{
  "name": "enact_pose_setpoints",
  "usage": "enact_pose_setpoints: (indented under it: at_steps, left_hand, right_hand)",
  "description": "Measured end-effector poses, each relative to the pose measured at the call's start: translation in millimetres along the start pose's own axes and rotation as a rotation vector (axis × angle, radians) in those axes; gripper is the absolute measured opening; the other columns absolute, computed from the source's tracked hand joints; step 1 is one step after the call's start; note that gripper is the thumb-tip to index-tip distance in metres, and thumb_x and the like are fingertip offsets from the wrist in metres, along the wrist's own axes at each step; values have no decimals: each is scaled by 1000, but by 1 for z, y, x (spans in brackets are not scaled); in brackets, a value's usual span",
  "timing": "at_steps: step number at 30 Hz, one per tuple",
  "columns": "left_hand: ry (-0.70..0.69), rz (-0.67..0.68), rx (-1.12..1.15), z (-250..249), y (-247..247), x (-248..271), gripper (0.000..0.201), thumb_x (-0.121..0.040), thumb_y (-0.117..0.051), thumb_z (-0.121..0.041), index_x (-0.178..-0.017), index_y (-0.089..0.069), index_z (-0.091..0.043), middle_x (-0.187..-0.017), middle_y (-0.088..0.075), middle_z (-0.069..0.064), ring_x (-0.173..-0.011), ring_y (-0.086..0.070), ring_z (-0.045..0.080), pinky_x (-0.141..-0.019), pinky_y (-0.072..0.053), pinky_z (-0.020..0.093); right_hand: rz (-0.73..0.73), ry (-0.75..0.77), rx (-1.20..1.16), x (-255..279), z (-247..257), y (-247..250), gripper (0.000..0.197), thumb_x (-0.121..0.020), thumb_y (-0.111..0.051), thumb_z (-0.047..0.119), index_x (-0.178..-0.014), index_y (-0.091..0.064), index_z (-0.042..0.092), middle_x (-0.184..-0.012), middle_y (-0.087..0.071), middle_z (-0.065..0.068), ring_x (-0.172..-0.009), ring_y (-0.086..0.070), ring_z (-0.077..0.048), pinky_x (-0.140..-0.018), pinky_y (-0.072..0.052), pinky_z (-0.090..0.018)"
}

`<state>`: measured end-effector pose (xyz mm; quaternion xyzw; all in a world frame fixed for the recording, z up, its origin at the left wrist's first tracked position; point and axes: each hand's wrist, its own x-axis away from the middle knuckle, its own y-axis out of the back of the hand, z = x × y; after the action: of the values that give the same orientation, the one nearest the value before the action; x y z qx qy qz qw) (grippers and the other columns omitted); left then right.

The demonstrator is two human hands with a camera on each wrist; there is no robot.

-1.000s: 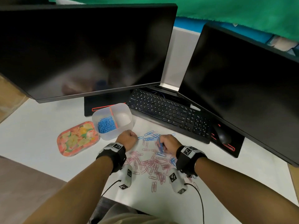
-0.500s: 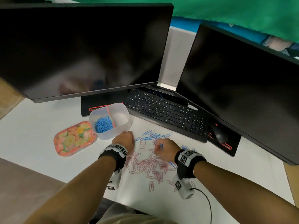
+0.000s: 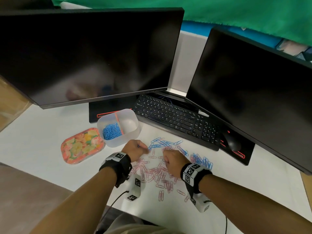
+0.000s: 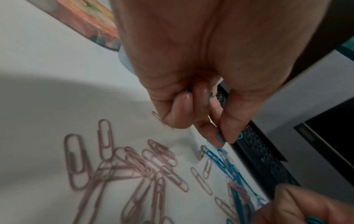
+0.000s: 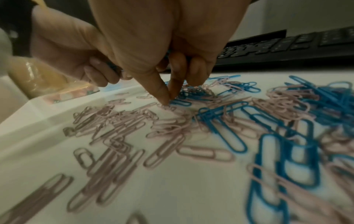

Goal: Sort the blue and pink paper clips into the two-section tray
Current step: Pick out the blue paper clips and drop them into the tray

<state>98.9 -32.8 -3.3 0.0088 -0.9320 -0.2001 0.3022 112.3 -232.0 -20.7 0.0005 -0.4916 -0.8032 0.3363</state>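
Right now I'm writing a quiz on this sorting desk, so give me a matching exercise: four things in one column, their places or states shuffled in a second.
Things:
1. left hand
2. blue paper clips in the tray
3. right section of the tray
4. floral tin

States or places:
A. holds no clips
B. left of the tray
C. fill the left section
D. grips blue clips

Pairs: 1-D, 2-C, 3-A, 4-B

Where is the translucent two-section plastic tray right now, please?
In the head view, the translucent two-section plastic tray sits left of centre, between the floral tin and the black keyboard.
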Motion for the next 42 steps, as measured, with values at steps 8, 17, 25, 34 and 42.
enact_pose_setpoints:
  at_steps: [8,17,25,34,42]
  left_hand:
    - [99,87,459,-6,6,6,22,-85,-54,7,-98,-69,-3,-62,-44,4,-43,-28,11,-45,-23,19]
    - [167,215,777,-12,15,18,19,-86,-37,-3,-80,-54,-8,-73,-51,6,-53,-47,15,-47,-36,22]
    - [92,201,762,-25,38,29,23,-95,-43,-21,-76,-54,-12,-69,-51,3,-55,-45,15,-50,-32,24]
    - [150,-261,770,-24,118,16,20,-98,-47,-30,-95,-57,-13,-76,-55,6,-61,-54,16,-56,-43,28]
    - [261,-293,727,-30,124,4,44,-93,-54,-35,-129,-48,-9,-114,-52,16,-105,-56,31,-85,-51,40]
  right_hand:
    - [5,15,39,-2,2,3,28,-76,-41,-6,-68,-32,19,-80,-44,-2,-72,-46,-23,-67,-44,-38]
    - [26,3,110,-6,6,4,26,-74,-40,-11,-76,-39,15,-84,-45,-3,-74,-46,-22,-64,-40,-33]
    - [138,-75,69,-10,10,10,23,-77,-39,-8,-79,-42,15,-84,-48,-3,-76,-49,-23,-66,-43,-33]
    - [245,-197,-440,-28,45,43,19,-88,-48,16,-76,-40,28,-68,-45,1,-58,-39,-14,-55,-36,-27]
    - [239,-133,-687,-107,156,54,28,-88,-41,-9,-84,-54,16,-66,-41,-10,-51,-32,-16,-47,-26,-26]
